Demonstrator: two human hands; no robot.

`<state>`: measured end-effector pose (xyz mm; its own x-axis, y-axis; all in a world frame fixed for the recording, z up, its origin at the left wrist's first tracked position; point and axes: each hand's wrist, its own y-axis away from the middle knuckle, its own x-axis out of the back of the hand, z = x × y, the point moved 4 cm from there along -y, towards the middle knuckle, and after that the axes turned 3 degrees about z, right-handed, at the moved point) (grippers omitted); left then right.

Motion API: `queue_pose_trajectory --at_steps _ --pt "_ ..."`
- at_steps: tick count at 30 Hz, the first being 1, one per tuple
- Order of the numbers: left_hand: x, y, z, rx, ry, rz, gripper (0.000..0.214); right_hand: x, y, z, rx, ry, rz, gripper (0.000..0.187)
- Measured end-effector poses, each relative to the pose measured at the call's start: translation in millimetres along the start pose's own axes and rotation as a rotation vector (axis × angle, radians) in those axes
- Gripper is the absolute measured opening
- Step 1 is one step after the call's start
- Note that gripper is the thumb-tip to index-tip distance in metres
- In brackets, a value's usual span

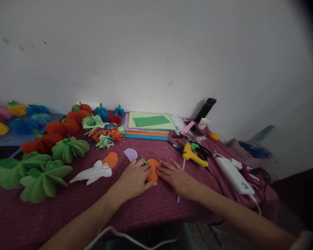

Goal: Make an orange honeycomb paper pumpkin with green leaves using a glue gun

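Both my hands lie on the checked red tablecloth [151, 205], pressing a folded orange paper piece [153, 169] between them. My left hand [134, 179] rests flat on its left side, fingers stretched over the paper; a small green bit [144, 160] shows at its fingertips. My right hand [176, 176] lies flat with fingers extended, touching the paper's right edge. A yellow glue gun [192, 155] sits just right of my right hand.
Green [69, 148], orange [61, 127] and blue paper pumpkins crowd the left. White tissue [92, 173], an orange cutout [111, 159] and a lilac cutout [130, 153] lie nearby. Coloured sheets [151, 122], scissors [205, 151], a white power bank [233, 175] and a cup [203, 123] lie behind and right.
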<state>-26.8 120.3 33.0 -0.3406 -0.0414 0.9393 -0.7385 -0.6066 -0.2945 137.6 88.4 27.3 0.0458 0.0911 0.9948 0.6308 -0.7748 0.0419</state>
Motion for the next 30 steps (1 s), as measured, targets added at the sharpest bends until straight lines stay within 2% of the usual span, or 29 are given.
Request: queue_pose_trajectory --at_steps 7,15,20,25,30 --pt "-2.7 0.5 -2.1 -0.011 -0.008 -0.007 0.046 13.4 -5.6 13.7 -0.038 0.017 0.041 0.061" --pt "-3.0 -0.5 -1.8 0.004 0.001 -0.032 0.046 5.5 -22.4 14.0 -0.009 0.027 0.006 0.053" --pt "2.8 1.5 -0.8 0.001 -0.001 -0.005 0.043 14.2 -21.1 13.8 -0.012 -0.038 0.046 0.057" --pt "23.1 3.3 -3.9 0.046 -0.020 0.078 0.023 28.4 -28.2 33.4 -0.322 -0.354 0.293 0.048" --pt "25.3 4.8 -6.5 -0.021 0.004 0.014 0.016 21.5 -44.4 50.7 -0.476 -0.429 0.246 0.035"
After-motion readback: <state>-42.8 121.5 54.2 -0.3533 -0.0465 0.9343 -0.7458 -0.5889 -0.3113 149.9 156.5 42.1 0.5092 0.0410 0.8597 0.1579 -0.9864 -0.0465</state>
